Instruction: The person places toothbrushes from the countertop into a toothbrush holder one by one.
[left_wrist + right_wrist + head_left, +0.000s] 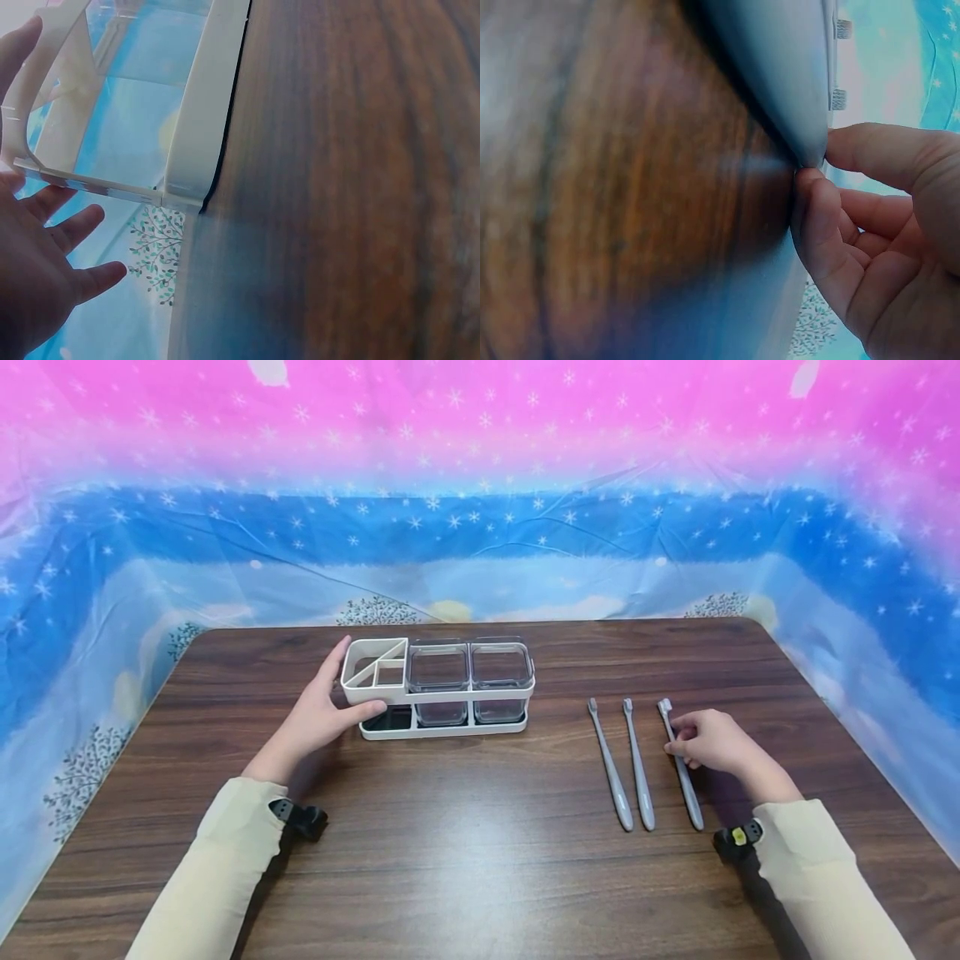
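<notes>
A white two-tier toothbrush holder [442,698] stands at the back of the table, left of centre. Its left section has diagonal dividers; two clear cups [442,714] sit in the others. My left hand [311,718] spans the holder's left end, thumb along the front and index finger at the far corner. The left wrist view shows its other fingers straight and spread beside the frame. On the right, my right hand [716,742] pinches a grey toothbrush [690,797] below its head, between thumb and fingertips. The brush lies lengthwise, close over the tabletop, bristles at the far end.
Two more grey toothbrushes, one on the left [611,768] and one in the middle [640,768], lie side by side left of the pinched one. A patterned cloth [480,535] hangs behind and beside the wooden table [465,860].
</notes>
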`<state>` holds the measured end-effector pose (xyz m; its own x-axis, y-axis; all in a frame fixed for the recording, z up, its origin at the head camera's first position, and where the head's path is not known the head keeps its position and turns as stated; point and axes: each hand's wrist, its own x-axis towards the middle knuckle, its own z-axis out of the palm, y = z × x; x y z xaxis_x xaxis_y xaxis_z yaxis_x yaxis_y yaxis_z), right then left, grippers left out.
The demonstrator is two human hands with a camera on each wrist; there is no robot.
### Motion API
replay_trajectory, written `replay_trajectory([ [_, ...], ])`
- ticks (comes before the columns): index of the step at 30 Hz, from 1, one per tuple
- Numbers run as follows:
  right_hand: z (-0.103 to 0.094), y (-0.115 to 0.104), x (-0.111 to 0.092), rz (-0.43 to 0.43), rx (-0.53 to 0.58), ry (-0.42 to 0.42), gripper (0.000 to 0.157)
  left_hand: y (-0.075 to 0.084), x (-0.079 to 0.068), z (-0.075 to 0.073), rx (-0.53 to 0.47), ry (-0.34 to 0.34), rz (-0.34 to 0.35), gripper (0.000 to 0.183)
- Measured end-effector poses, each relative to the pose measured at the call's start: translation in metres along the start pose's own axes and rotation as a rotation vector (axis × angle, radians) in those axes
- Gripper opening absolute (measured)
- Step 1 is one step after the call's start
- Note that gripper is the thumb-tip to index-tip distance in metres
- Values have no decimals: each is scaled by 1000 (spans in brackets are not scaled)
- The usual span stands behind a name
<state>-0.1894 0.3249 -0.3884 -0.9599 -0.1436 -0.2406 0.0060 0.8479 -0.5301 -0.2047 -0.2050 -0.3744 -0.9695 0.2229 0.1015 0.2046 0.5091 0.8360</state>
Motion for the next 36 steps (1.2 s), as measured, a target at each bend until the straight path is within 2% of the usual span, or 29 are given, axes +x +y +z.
replay_trajectory([
  [7, 0, -2, 0, 14, 15, 0, 51, -1, 0, 0, 8, -1, -4, 103],
  [20, -2, -5, 2, -10, 11, 26, 48, -1, 1, 0, 0, 5, 7, 103],
  [30, -28, -35, 3, -55, -20, 69, 48, -5, 3, 0, 27, 11, 13, 100],
  [36, -47, -62, 7, -86, -27, 116, 49, -5, 2, 0, 30, 13, 11, 100],
])
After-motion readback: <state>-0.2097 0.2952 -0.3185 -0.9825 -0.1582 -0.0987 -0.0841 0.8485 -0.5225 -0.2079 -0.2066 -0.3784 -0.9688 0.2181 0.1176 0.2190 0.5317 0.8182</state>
